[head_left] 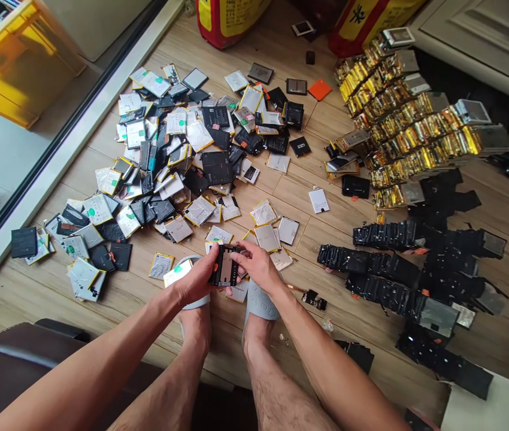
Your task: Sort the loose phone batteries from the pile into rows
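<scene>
Phone battery [224, 267] is dark and rectangular, held above the feet. Its long axis runs roughly fore-and-aft, tilted slightly, far end toward the pile. Left hand [193, 277] wraps the left edge, fingers together and pressed on the casing. Right hand [258, 266] closes from the opposite side, fingertips [238, 258] clamped on the upper edge. Forearms converge inward. Grey slippers [261, 304] sit directly below. Loose batteries [267, 234] lie just ahead, and a pile [216, 167] spreads beyond. Black rows [371, 260] lie right, with bare wood floor [303, 209] between.
</scene>
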Demonstrator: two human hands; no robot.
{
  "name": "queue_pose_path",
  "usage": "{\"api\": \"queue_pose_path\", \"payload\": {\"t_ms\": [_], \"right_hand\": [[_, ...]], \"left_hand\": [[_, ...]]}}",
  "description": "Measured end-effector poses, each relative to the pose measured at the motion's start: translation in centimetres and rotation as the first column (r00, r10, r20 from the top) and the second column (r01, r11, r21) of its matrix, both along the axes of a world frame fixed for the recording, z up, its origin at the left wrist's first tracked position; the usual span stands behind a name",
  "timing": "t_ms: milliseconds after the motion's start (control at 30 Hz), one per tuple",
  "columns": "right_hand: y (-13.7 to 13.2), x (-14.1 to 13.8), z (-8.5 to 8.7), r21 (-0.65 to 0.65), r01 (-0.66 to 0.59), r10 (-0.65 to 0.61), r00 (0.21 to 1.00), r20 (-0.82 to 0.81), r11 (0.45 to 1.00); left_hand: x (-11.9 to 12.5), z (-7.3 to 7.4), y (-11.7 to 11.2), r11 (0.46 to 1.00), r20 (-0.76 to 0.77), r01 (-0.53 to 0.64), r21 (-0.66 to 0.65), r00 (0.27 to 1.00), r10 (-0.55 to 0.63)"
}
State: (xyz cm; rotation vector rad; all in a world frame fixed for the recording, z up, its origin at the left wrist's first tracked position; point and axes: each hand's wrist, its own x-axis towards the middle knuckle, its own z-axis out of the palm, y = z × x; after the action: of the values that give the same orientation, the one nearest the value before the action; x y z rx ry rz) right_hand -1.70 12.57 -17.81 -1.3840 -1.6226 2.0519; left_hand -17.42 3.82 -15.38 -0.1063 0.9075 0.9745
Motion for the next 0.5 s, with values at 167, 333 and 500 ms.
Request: {"api": "queue_pose_path", "payload": {"t_ms": [167, 333, 500], "right_hand": [[-0.6, 0.4, 0.2, -0.199, 0.167, -0.192, 0.975, -0.115, 0.966], [-1.2, 0.9, 0.3, -0.252, 0.365, -0.399, 0.912, -0.097, 0.896], [-1.7, 1.3, -0.3, -0.347, 0.477, -0.549, 0.824, -0.144, 0.807]], "left_hand": [[0.5, -0.1, 0.0, 0.999, 0.008, 0.035, -0.028, 0.999, -0.035], [0.5, 0.0, 0.2, 0.991, -0.081, -0.074, -0.111, 0.995, 0.065], [-0.6, 0.7, 0.4, 0.991, -0.032, -0.035, -0.129, 0.999, 0.032]]}}
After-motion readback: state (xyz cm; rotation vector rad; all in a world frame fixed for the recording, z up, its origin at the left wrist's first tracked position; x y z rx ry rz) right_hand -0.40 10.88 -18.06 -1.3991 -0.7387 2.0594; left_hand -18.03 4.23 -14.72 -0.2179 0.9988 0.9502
